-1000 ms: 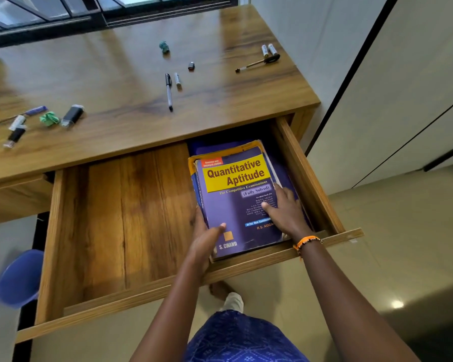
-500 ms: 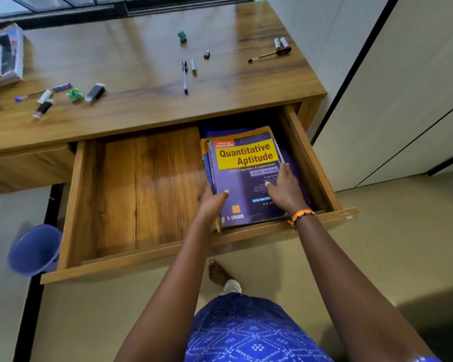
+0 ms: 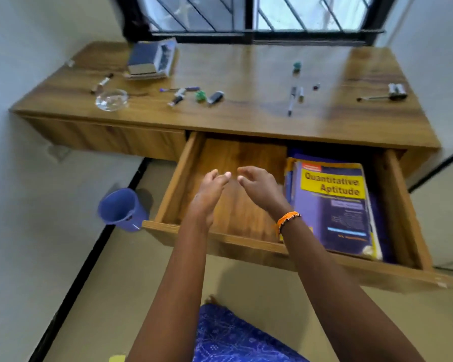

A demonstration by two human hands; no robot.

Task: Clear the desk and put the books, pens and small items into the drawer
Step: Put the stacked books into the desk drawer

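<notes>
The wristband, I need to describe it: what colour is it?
Mostly orange, with some dark and pale flecks, on the right wrist; head view.

Both bare arms reach forward from the bottom of the view, forearms converging so that the two hands meet close together. The left hand [image 3: 209,195] is held with its palm turned inward, fingers relaxed and only loosely bent, holding nothing. The right hand [image 3: 259,188] mirrors it, back of the hand facing up and to the right, fingers gently curved toward the left hand and gripping nothing. The fingertips of the two hands are just beside each other, not quite touching. An orange beaded bracelet [image 3: 288,218] circles the right wrist. Motion blur softens both hands.
</notes>
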